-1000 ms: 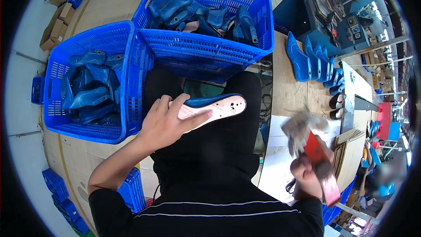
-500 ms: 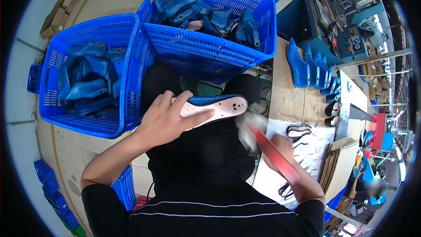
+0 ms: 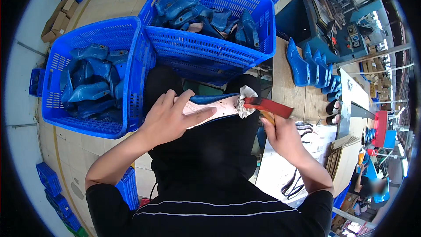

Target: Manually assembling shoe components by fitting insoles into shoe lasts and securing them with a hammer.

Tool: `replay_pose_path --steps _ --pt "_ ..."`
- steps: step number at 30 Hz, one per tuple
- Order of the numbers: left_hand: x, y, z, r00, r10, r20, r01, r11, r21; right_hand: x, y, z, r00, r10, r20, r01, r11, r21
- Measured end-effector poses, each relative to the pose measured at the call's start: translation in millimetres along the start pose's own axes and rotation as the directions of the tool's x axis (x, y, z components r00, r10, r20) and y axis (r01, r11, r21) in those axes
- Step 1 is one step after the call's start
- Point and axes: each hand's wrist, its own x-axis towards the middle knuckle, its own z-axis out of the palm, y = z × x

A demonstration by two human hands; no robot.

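Note:
Across my lap lies a blue shoe last (image 3: 206, 98), sole side up, with a pale pink insole (image 3: 225, 106) on it. My left hand (image 3: 165, 118) is closed around its toe half, thumb flat on the insole. In my right hand (image 3: 284, 137) is a hammer (image 3: 272, 106) with a red head and a wooden handle. A crumpled whitish wrapping (image 3: 247, 101) covers the hammer's striking end. That end rests over the heel end of the insole and hides the small dark holes there.
Two blue crates (image 3: 90, 127) (image 3: 210, 39) full of blue lasts stand ahead and to the left. On the wooden bench at right, more lasts (image 3: 298, 66) stand in a row. Dark strap-like pieces (image 3: 291, 186) lie on white paper. A person (image 3: 372, 188) sits far right.
The hammer has come from a blurred swing right of the last to the insole's heel end, its head turned more level. My right hand moved up with it; my left hand stays put.

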Motion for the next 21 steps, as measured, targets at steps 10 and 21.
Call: replay_pose_path --steps 10,21 --pt "6 -1 0 1.000 -0.004 -0.005 0.004 1.000 -0.020 12 0 -7 0.997 -0.053 -0.047 0.052 0.998 -0.035" --pt "6 0 -4 1.000 0.003 0.031 -0.003 1.000 -0.016 41 -10 -31 0.987 0.116 0.113 -0.120 0.992 0.024"
